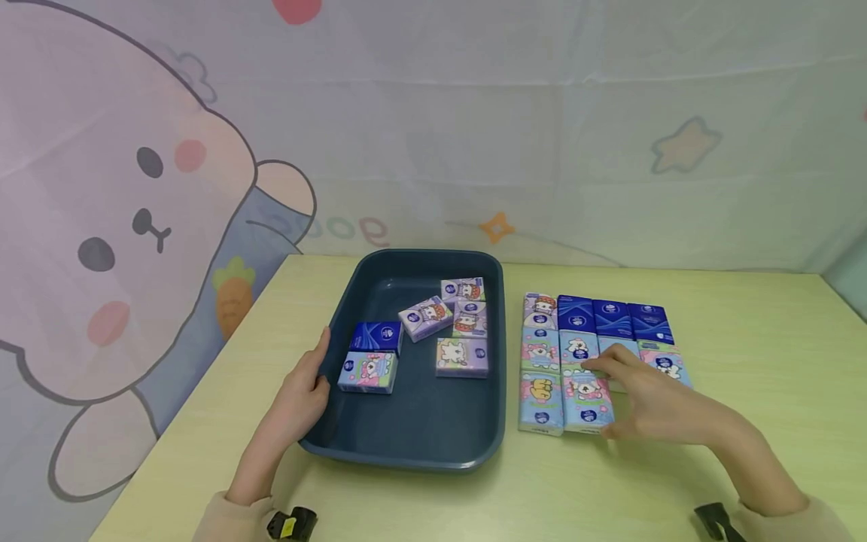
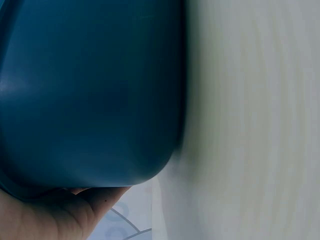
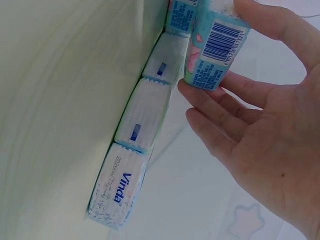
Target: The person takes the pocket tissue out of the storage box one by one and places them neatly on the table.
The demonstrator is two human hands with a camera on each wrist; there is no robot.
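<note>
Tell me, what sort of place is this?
Indoors, perhaps a room at home or a staged corner: a pale table stands before a creased, cartoon-printed cloth, with a dark blue tub and rows of small packs on top.

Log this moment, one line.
left hand: holds blue tub; right hand: grips patterned pack; in tub: small packs; beside tub: more packs

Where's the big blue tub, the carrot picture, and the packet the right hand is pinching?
Blue tub [image 1: 423, 425]: head view, on its bare floor.
Carrot picture [image 1: 234, 302]: head view, on its orange body.
Packet [image 3: 222, 42]: right wrist view, on its barcode end.
</note>
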